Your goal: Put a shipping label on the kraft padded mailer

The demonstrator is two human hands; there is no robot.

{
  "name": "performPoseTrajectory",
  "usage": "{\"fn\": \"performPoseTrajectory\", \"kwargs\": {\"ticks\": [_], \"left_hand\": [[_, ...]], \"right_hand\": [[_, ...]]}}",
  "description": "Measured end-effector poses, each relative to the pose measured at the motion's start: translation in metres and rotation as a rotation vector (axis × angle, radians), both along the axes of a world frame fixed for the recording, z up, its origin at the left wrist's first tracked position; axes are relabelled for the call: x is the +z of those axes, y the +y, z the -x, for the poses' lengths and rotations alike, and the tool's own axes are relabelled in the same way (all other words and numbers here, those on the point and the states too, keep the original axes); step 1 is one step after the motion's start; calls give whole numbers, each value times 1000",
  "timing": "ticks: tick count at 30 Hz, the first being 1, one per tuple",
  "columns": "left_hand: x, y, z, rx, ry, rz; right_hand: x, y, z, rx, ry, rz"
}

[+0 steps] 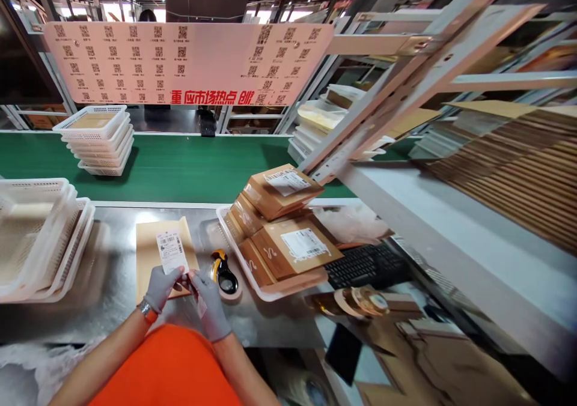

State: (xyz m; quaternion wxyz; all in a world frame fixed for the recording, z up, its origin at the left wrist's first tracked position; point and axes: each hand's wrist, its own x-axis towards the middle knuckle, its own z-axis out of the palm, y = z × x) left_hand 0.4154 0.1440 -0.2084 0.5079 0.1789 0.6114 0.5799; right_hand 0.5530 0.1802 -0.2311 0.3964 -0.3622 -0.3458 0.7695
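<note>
Both gloved hands, left hand [161, 286] and right hand [208, 301], pinch a shipping label [171, 251].

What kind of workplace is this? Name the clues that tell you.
Probably a parcel packing station in a warehouse: labelled boxes stacked in a tray, a green conveyor behind the bench, and a shipping label held in both gloved hands.

My gloved left hand [161, 287] and right hand [208, 301] meet close before my chest, fingers pinched together at the tips, bare forearms angling inward, a watch on my left wrist.
</note>
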Motion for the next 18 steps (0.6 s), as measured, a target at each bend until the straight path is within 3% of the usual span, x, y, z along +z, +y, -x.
{"fn": "performPoseTrajectory", "kwargs": {"ticks": [7,18], "left_hand": [[-8,-3,4,13,-159,43],[-16,-15,26,-48,-210,50]], "right_hand": [[1,-2,7,68,54,57],[-25,-14,31,46,32,49]]}}
